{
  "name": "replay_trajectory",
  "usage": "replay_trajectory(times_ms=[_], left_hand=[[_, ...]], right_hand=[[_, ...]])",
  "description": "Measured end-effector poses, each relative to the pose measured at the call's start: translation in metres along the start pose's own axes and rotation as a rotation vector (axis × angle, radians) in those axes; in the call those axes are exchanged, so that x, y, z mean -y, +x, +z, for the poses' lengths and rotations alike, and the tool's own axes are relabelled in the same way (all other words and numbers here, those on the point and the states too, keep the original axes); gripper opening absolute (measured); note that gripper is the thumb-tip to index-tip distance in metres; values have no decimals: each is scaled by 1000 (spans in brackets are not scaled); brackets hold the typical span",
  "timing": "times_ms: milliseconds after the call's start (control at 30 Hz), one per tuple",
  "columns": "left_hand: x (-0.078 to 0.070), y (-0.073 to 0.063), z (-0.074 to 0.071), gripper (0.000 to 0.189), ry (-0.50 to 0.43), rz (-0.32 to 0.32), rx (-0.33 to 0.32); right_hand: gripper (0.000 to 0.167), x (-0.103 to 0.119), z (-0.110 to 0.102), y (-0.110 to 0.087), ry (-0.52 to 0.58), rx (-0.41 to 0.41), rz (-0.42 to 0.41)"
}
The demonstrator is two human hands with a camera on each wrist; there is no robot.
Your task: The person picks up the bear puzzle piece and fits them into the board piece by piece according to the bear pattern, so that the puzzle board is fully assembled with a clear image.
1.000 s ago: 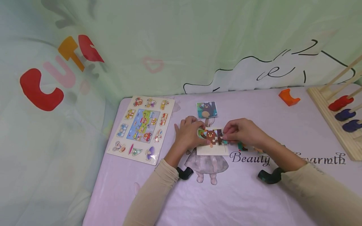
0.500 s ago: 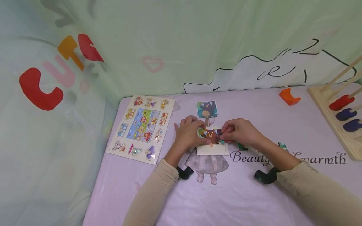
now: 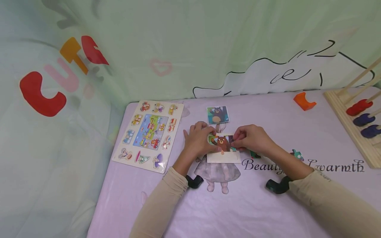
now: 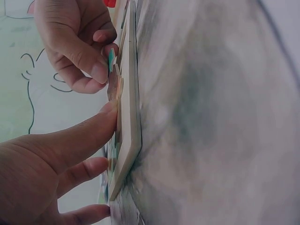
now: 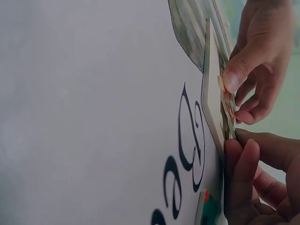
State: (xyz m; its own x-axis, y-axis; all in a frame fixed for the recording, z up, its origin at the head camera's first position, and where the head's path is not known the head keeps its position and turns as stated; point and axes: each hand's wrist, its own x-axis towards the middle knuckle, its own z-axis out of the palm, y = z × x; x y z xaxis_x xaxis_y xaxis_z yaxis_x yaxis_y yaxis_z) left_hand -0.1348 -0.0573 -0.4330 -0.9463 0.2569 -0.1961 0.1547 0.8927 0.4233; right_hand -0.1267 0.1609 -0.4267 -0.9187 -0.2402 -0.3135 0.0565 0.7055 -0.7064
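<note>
My left hand (image 3: 198,140) rests over the left side of a small pale puzzle tray (image 3: 223,159). Its thumb presses on joined jigsaw pieces (image 3: 221,141) picturing a brown bear, while the other fingers lie by the tray's far left edge. At the tray's right side my right hand (image 3: 254,138) pinches a puzzle piece (image 4: 111,57) with a teal part, against the right end of the picture. Those fingertips cover most of the piece. In the left wrist view the joined pieces stand slightly raised off the tray's bottom.
Behind the tray lies a bear picture card (image 3: 218,115). Loose puzzle pieces (image 3: 296,154) lie around the right forearm, one (image 3: 255,154) close to the tray. A peg puzzle board (image 3: 150,132) is at left. An orange block (image 3: 304,101) and a wooden bead rack (image 3: 354,132) stand at right.
My right hand has shifted slightly left, bringing the pinched piece against the bear picture; over the last half second it barely moves. The left hand stays in place.
</note>
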Motion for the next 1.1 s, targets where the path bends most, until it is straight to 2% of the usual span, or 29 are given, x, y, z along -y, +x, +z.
replay_trajectory(times_ms=[433,667,900,1100], left_hand=[[1,0,1,46,12,1,1],[0,0,-3,45,-17,-5,21],[-8,2,0,42,-30,-47,-3],[-15,5,7,48,35,-102,-25]], right_hand=[[19,-3,0,0,-31,1,11],[15,-3,-2,1,-34,-7,6],[14,-1,-3,1,-50,1,6],[14,0,-4,1,-47,19,14]])
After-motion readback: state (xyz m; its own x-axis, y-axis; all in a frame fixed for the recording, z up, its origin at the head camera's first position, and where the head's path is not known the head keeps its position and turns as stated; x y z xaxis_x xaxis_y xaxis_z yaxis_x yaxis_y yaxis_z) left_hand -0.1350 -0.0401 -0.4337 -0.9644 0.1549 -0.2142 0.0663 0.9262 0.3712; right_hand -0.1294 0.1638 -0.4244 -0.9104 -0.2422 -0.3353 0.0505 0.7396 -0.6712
